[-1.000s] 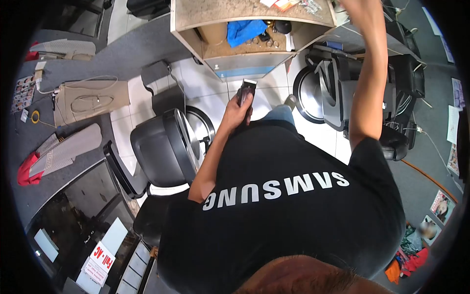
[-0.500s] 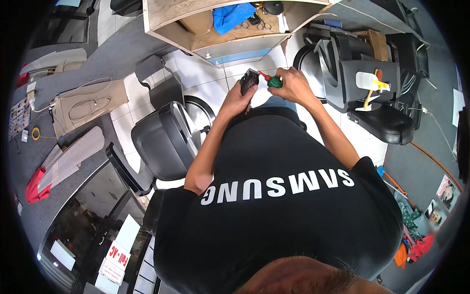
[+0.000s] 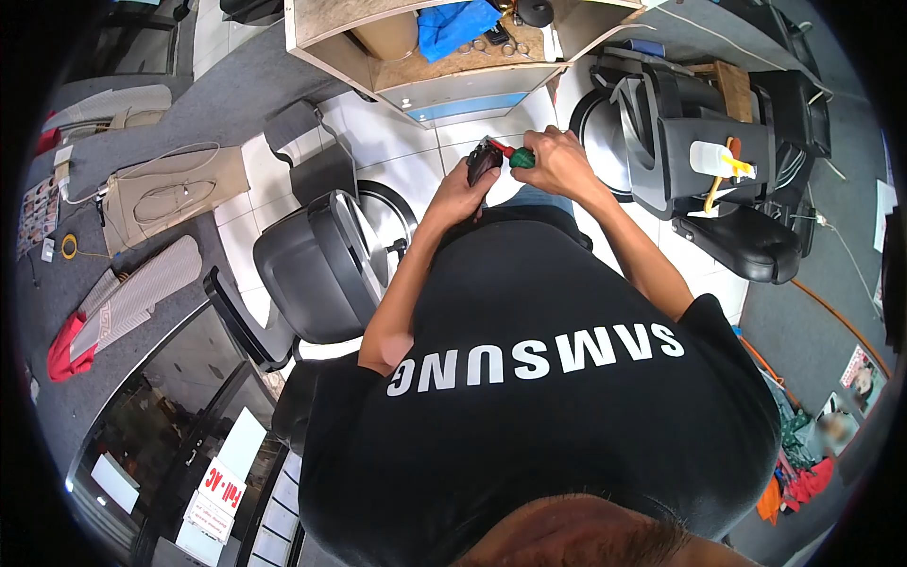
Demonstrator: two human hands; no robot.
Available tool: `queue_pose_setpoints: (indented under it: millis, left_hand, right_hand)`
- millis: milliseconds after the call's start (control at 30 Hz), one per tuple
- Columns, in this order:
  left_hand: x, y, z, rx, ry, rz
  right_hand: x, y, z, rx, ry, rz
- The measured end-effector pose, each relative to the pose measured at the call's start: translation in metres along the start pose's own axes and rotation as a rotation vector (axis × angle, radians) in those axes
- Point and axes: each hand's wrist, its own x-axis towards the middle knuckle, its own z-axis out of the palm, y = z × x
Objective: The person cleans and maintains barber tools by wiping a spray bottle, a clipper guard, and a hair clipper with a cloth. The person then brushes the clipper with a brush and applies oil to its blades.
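My left hand (image 3: 459, 197) is closed around a dark hair clipper (image 3: 485, 162), its blade end pointing away from me. My right hand (image 3: 561, 163) grips a small green oil bottle (image 3: 521, 159) with a red nozzle (image 3: 501, 147). The bottle is tipped sideways, and its nozzle reaches the clipper's blade end. Whether the tip actually touches the blade is too small to tell. Both hands are in front of my waist, above the white tiled floor.
Ahead stands a wooden cabinet (image 3: 416, 79) with scissors (image 3: 515, 49) and a blue cloth (image 3: 453, 30). Black salon chairs stand at left (image 3: 307, 269) and right (image 3: 737, 236). A white bottle with a yellow nozzle (image 3: 710, 159) lies on the right-hand chair.
My right hand has moved slightly left and up with the oil bottle, bringing the red nozzle to the clipper's blade end. My left hand has barely moved.
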Motion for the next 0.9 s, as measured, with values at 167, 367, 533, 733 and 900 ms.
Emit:
queue_pose_setpoints:
  millis: [167, 367, 533, 733, 900]
  left_hand:
    - [0.000, -0.003, 0.001, -0.001, 0.009, -0.009]
    - [0.000, -0.003, -0.002, 0.004, 0.020, -0.010]
    - [0.003, -0.005, -0.004, 0.032, 0.022, 0.002]
    - [0.004, -0.005, -0.003, 0.014, -0.036, -0.003]
    - [0.003, -0.003, -0.004, 0.026, -0.009, -0.023]
  right_hand:
    - [0.002, 0.001, 0.004, -0.026, -0.009, 0.002]
    - [-0.005, 0.006, 0.006, -0.023, -0.021, 0.060]
    - [-0.009, 0.007, 0.005, -0.009, -0.007, 0.073]
    - [-0.001, 0.000, 0.006, 0.013, 0.041, 0.034]
    - [-0.007, 0.007, 0.008, -0.028, 0.006, 0.063]
